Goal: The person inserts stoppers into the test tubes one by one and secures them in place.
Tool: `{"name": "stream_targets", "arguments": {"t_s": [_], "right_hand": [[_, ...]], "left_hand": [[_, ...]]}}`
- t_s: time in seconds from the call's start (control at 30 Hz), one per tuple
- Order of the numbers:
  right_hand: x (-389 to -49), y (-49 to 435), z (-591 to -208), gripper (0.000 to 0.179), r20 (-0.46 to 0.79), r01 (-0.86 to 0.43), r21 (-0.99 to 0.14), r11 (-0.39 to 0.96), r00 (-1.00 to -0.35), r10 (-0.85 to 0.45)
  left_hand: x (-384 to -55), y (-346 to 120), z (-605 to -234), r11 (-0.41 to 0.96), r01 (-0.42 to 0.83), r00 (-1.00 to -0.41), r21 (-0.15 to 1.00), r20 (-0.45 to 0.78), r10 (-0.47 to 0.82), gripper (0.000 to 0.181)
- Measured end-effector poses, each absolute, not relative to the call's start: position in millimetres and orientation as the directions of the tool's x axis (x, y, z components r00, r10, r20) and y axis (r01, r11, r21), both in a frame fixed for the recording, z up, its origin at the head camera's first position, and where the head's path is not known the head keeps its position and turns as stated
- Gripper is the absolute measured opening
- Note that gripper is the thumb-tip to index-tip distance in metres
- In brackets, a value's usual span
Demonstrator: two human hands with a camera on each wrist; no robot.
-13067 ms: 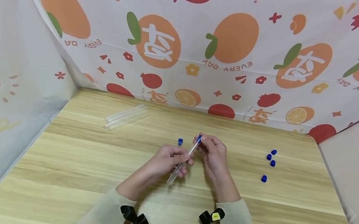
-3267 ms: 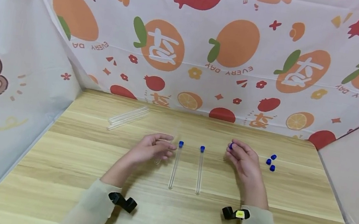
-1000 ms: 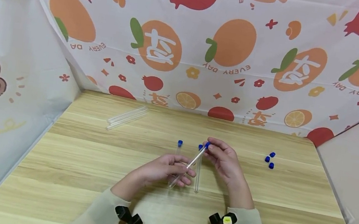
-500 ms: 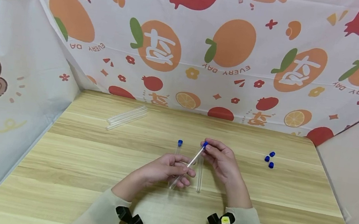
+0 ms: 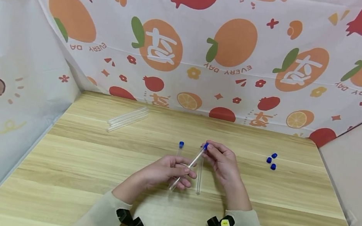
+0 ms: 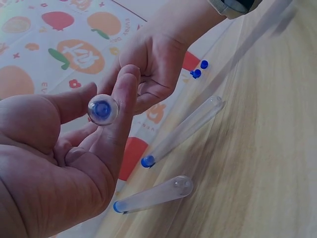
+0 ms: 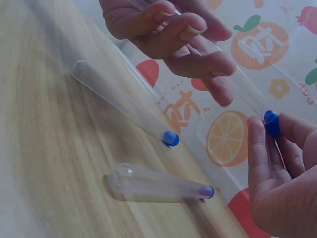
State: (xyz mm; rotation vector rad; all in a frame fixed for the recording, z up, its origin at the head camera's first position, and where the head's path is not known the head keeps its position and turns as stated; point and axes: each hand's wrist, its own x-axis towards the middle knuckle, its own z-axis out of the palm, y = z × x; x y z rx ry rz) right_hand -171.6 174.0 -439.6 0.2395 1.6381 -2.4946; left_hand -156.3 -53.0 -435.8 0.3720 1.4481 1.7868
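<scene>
Pinching, left hand (image 5: 170, 169): fingers gripping a tilted clear tube (image 5: 196, 158)!
Right hand (image 5: 224, 163): fingers gripping its blue cap (image 5: 206, 146)!
Counter (image 5: 59, 177): two capped tubes (image 5: 199, 178), three loose caps (image 5: 269, 160).

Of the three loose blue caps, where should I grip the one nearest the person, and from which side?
Probably pinch the nearest cap by its side wall, coming from above and the near side: it is short and stubby, and the other two caps lie beyond it.
</scene>
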Motion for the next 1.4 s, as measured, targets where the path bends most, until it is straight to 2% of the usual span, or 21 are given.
{"name": "stream_targets", "arguments": {"t_s": [0.13, 0.23, 0.53, 0.7, 0.9, 1.13, 1.4], "right_hand": [[-171, 169, -441, 0.017, -0.215, 0.203, -0.885, -0.42, -0.977, -0.019], [-170, 166, -442, 0.014, -0.219, 0.203, -0.878, -0.434, -0.976, -0.013], [-172, 165, -442, 0.026, -0.229, 0.213, -0.883, -0.418, -0.973, -0.012], [-171, 162, -439, 0.009, -0.214, 0.19, -0.894, -0.406, -0.977, 0.016], [-168, 154, -441, 0.015, -0.201, 0.158, -0.885, -0.439, -0.978, 0.053], [-167, 153, -441, 0.01, -0.238, 0.165, -0.865, -0.474, -0.966, 0.098], [-168, 153, -438, 0.017, -0.195, 0.144, -0.886, -0.441, -0.978, 0.073]], "left_hand": [[-156, -53, -436, -0.046, -0.392, -0.659, 0.919, -0.246, 0.71, 0.044], [-155, -53, -436, -0.055, -0.396, -0.669, 0.917, -0.247, 0.702, 0.044], [-155, -51, -433, -0.066, -0.375, -0.695, 0.925, -0.234, 0.68, 0.042], [-153, -48, -433, -0.055, -0.373, -0.716, 0.926, -0.25, 0.652, 0.038], [-150, -44, -433, -0.054, -0.352, -0.745, 0.935, -0.245, 0.62, 0.035], [-149, -38, -432, -0.06, -0.326, -0.767, 0.944, -0.227, 0.6, 0.035], [-144, -34, -435, -0.034, -0.297, -0.8, 0.954, -0.23, 0.554, 0.03]]}}
